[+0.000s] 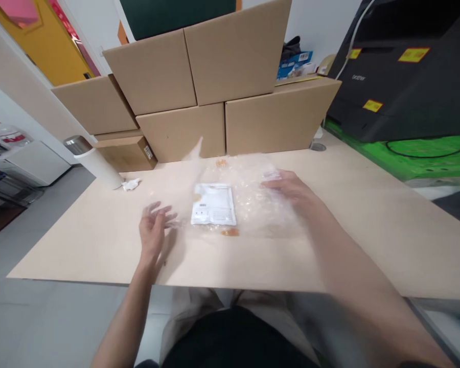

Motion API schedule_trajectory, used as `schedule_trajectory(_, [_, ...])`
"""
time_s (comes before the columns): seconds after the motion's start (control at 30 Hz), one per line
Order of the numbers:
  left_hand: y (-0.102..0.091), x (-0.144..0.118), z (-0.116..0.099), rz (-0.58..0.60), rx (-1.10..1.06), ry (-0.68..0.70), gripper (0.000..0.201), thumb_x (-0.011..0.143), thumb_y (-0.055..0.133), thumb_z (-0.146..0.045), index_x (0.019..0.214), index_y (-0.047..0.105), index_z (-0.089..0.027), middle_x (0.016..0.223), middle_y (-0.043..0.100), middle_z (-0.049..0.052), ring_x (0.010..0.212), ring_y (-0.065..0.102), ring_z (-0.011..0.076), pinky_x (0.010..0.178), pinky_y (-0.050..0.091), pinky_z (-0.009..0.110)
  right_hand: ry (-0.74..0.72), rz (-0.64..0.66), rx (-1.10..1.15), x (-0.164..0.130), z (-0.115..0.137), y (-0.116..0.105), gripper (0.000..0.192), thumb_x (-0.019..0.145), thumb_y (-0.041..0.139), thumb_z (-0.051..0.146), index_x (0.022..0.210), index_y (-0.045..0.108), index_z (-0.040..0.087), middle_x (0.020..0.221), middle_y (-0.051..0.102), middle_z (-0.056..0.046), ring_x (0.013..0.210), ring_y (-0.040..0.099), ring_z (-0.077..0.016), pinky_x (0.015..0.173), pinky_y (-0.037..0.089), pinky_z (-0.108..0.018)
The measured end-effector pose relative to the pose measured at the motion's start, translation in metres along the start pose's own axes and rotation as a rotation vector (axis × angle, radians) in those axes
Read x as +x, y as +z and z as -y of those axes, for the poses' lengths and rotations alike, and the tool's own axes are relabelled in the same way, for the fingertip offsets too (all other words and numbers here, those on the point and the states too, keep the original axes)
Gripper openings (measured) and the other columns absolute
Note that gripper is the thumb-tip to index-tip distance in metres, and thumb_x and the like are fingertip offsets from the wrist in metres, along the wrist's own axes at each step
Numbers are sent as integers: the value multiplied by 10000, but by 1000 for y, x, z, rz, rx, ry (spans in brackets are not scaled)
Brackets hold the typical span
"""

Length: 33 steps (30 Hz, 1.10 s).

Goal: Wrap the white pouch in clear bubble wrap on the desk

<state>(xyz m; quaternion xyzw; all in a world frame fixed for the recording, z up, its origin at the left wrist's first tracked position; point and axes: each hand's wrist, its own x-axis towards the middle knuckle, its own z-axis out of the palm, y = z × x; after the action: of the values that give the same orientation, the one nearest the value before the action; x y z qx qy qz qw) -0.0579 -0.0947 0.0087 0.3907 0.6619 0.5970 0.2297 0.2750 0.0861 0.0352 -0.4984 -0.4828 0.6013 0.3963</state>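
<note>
A clear sheet of bubble wrap (253, 204) lies spread on the tabletop, with patches of orange-brown tape at its far and near edges. On its left half rests a flat white pouch (213, 207) with small print and a barcode. My right hand (287, 186) pinches the wrap near its right side, the thumb partly hidden. Just left of the sheet, my left hand (155, 227) hovers with loosely bent fingers apart, slightly blurred. Nothing is plainly visible in its grasp.
Stacked cardboard boxes (184, 128) form a wall along the table's far side. A white cylinder with a metal top (97, 161) and a crumpled tissue (131, 184) stand at the left. A black Brother machine (391, 76) sits on a green surface (425, 158) at right.
</note>
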Motion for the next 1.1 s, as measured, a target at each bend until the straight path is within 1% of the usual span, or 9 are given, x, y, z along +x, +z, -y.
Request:
schedule_trajectory(0.1, [-26,-21,7,-165,223,-34,692,816,653,-357,1419,324,-271,1357,535,151,1028,663,244,787,571,390,26,17,-48,1,-1,-7,366,494,827,201,809,642,174,705,665,-5,630,596,-155,539,462,-257])
schedule_trajectory(0.17, [-34,-32,6,-271,471,91,761,814,648,-324,1480,284,-265,1469,394,172,1217,545,282,910,528,442,49,17,-46,1,-3,-8,367,487,833,190,801,645,171,705,671,-10,625,600,-162,538,469,-266])
schedule_trajectory(0.23, [-31,-38,-1,-286,664,263,612,856,601,-348,1426,422,-212,1425,421,172,1280,462,311,991,463,484,69,4,-31,2,-5,-7,361,479,833,174,788,647,169,687,666,-8,602,596,-163,527,468,-273])
schedule_trajectory(0.3, [-16,-37,-13,-155,782,360,367,915,517,-388,1193,638,-181,1213,573,152,1192,500,315,1011,417,497,88,-15,-30,3,-7,-5,345,472,826,159,766,646,171,659,657,-3,573,584,-163,507,460,-276])
schedule_trajectory(0.43, [27,-17,-31,319,853,235,445,948,428,-490,920,720,-156,922,676,126,935,584,276,886,434,428,105,-40,-60,6,-11,-3,311,477,805,133,737,640,173,628,646,4,547,568,-158,491,445,-270])
schedule_trajectory(0.53, [49,-1,-28,400,835,44,425,881,507,-541,779,658,-156,782,667,94,733,572,224,674,412,338,114,-64,-81,8,-14,-3,286,485,793,111,710,630,173,616,636,7,540,560,-150,495,438,-259])
schedule_trajectory(0.63, [52,8,-17,406,680,-44,311,815,581,-473,699,580,-185,659,601,21,613,514,162,574,353,276,127,-70,-90,9,-16,-5,281,490,799,103,697,624,175,619,637,1,550,565,-155,515,445,-265])
schedule_trajectory(0.83, [4,18,-2,310,453,-146,327,728,634,-484,643,553,-178,530,493,-35,505,438,112,482,300,230,140,-34,-90,10,-17,-6,239,548,786,119,723,629,161,653,652,-31,563,571,-156,543,432,-276])
schedule_trajectory(1.1, [-62,35,7,109,719,-164,271,732,604,-428,620,579,-182,501,523,-24,499,461,129,478,293,237,141,-62,-143,5,-13,-2,206,579,767,116,706,614,169,633,632,-43,532,545,-151,530,415,-291])
